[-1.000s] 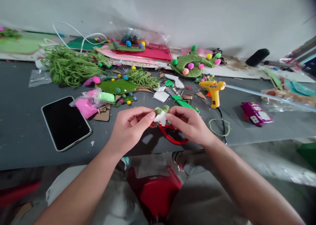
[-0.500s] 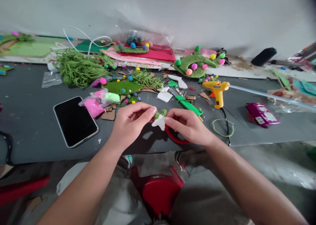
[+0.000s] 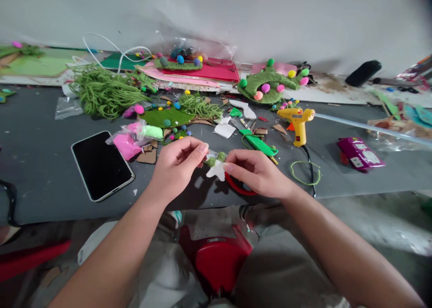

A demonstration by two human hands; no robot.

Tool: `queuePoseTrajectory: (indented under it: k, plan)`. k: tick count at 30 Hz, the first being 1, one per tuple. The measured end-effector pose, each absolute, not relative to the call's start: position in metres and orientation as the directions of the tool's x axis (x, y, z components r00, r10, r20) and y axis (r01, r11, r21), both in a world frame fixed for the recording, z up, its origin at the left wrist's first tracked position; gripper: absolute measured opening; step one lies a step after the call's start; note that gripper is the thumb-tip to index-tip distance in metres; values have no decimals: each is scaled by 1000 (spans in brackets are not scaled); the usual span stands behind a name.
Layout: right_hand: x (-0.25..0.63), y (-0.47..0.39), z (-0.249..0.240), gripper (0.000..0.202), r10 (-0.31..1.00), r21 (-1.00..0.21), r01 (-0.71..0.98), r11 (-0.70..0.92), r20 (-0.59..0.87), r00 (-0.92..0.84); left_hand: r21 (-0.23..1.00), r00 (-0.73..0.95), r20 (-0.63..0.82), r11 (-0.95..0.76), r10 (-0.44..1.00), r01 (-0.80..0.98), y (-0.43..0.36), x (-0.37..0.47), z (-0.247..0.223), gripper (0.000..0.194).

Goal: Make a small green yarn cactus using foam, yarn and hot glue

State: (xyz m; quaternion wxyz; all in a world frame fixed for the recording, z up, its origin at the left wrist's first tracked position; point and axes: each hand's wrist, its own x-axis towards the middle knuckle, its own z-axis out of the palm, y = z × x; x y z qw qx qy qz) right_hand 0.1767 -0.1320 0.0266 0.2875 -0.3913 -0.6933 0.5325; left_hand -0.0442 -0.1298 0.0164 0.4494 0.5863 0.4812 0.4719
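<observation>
My right hand [image 3: 258, 172] pinches a small white star-shaped cutout [image 3: 217, 169] by its right side. Green yarn [image 3: 220, 156] is wrapped round the cutout's upper points, leaving the lower ones bare white. Just left of it, my left hand [image 3: 178, 169] is closed in a pinch, thumb against forefinger; what lies between those fingertips is too small to make out. Both hands are above the table's front edge. Beneath the right hand, a red curved handle [image 3: 241, 186] shows in part; the rest is covered.
A yellow glue gun [image 3: 297, 123] with a long clear stick lies to the right, near a purple packet [image 3: 360, 155]. A tablet [image 3: 102, 166] lies left. Behind are a green yarn pile [image 3: 104, 92], a green utility knife [image 3: 259, 142], cardboard scraps and a pompom-covered wreath [image 3: 256, 85].
My left hand has drawn slightly up and away from the cutout, so more of its yarn-wrapped part shows. My right hand keeps its pinch almost in place.
</observation>
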Motion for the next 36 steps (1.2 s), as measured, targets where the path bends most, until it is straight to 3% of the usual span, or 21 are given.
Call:
queuePoseTrajectory:
  k: [10,18,22,24,30,36]
  plan:
    - [180,-131,26,27,846,-972,189,138,17,-533,964,36,168,-172,985,203,-127,-45,13,29]
    - [190,-129,29,33,898,-958,210,194,87,-431,984,-168,181,-179,969,26,-120,-44,10,45]
    - [194,-131,29,33,919,-942,241,232,131,-373,968,-250,248,-249,936,26,-121,-44,10,28]
    - [193,-132,28,32,920,-933,260,249,144,-364,970,-200,240,-241,950,20,-124,-43,10,11]
    - [189,-140,30,26,903,-876,338,345,211,-374,991,150,132,-133,980,-3,-136,-36,10,16]
    - [186,-143,30,25,900,-841,384,381,241,-364,994,212,106,-108,971,0,-139,-35,13,15]
